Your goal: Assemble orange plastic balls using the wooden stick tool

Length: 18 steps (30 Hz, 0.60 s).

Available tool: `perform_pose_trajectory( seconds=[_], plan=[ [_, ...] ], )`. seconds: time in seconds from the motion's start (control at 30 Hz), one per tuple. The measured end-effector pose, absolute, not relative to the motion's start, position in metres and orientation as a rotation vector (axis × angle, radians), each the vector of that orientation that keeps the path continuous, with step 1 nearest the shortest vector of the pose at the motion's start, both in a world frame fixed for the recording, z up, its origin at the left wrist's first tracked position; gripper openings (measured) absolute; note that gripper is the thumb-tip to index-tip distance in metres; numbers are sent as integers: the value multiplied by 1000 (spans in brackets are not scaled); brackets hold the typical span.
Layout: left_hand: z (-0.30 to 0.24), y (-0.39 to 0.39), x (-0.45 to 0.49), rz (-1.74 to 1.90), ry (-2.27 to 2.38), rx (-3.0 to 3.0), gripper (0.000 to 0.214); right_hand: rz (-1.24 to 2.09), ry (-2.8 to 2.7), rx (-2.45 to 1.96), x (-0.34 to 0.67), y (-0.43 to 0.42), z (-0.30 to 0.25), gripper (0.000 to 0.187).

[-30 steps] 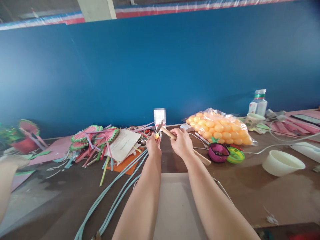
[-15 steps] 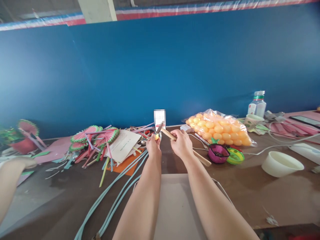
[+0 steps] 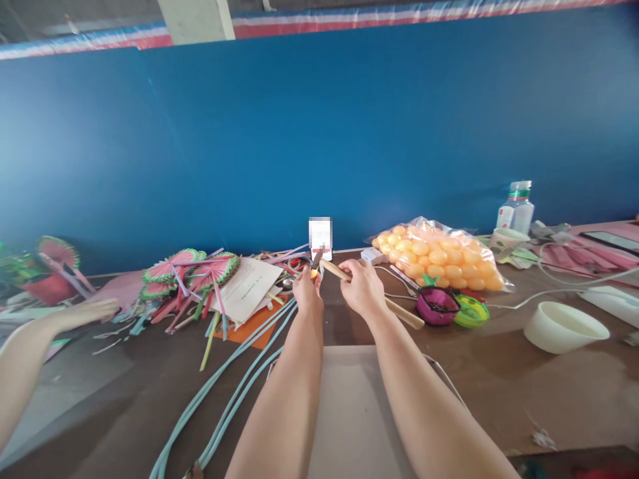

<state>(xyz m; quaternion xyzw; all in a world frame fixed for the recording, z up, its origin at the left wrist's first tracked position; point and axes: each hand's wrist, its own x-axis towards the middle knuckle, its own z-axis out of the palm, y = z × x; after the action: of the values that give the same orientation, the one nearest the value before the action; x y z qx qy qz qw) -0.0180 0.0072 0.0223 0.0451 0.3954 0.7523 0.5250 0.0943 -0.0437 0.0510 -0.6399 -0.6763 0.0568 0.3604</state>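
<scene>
My left hand (image 3: 308, 290) is closed, with its fingertips pinching a small yellow-orange piece (image 3: 313, 273) too small to identify. In my right hand (image 3: 363, 287) is a hammer (image 3: 405, 314) with a long pale wooden handle, which slants down to the right past my wrist. The dark end of the hammer (image 3: 318, 257) lies right by my left fingertips; whether it touches the yellow-orange piece I cannot tell. Behind my hands, a phone (image 3: 321, 233) with a blurred screen stands against the blue partition.
Papers (image 3: 247, 287) and watermelon-patterned paper fans (image 3: 172, 266) lie to the left, beside pale blue cables (image 3: 214, 392). Another person's hand (image 3: 94, 309) reaches in at far left. Rightward are a bag of orange balls (image 3: 439, 256), a purple basket (image 3: 438, 306) and a cream bowl (image 3: 564, 327).
The other person's hand at far left has moved rightward, toward the fans. Both my hands keep nearly the same place and grip; the whole view has shifted slightly.
</scene>
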Motion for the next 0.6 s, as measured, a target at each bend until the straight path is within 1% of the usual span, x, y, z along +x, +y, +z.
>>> perform_pose_trajectory(
  seconds=[0.4,0.6],
  plan=[
    [24,6,-17,1809,961,105,3,79,-1719,-1650,93,-43,50,29],
    [21,8,-18,1803,962,104,4,104,-1736,-1666,92,-42,49,28]
  ],
)
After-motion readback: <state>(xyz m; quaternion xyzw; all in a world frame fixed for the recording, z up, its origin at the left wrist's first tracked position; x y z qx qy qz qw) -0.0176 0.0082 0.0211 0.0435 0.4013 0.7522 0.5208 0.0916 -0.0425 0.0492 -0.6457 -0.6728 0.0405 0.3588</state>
